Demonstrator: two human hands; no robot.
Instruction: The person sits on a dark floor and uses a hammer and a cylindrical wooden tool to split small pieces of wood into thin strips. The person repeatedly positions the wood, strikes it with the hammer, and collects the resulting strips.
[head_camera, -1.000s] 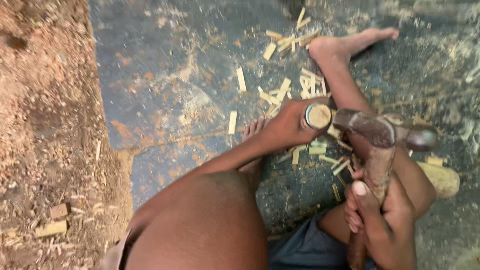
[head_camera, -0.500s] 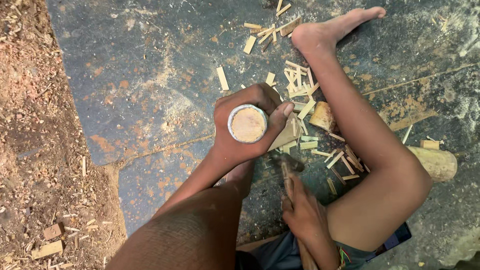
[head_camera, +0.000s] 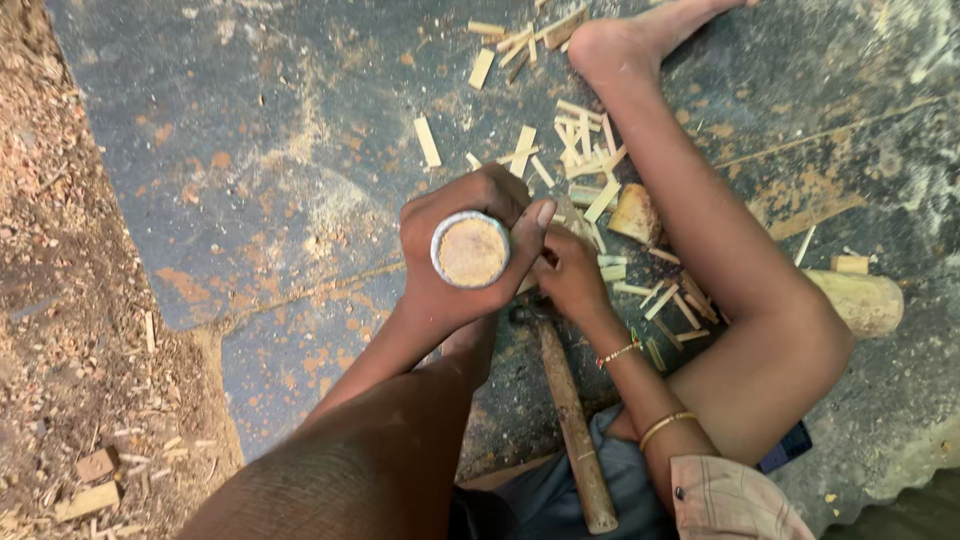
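The left hand (head_camera: 462, 255) is wrapped around a short round wooden piece (head_camera: 471, 251), fingers and thumb closed about its side. The piece stands end-on to the head camera: its circular, pale cut face points up at the viewer, so its long axis runs roughly vertical, away from the lens toward the floor (head_camera: 250, 150). A grey band rims the face.

The right hand (head_camera: 572, 275) lies just beside the left hand, at about 3 o'clock from the wooden piece, and lower, close to the floor. Its fingers are curled inward; what they grip, if anything, cannot be told, since the left hand's thumb covers part of them.

A hammer-like tool lies on the floor with its wooden handle (head_camera: 572, 420) running from about 12 o'clock, under the two hands, down to 6 o'clock toward the person's lap. Its head is hidden beneath the hands. The right hand is the nearer of the two to the upper end of the handle.

Pale wood chips (head_camera: 585, 165) lie scattered on the floor from 12 to 3 o'clock of the hands. A thicker log section (head_camera: 862, 300) rests beyond the bent knee, well apart at 3 o'clock.
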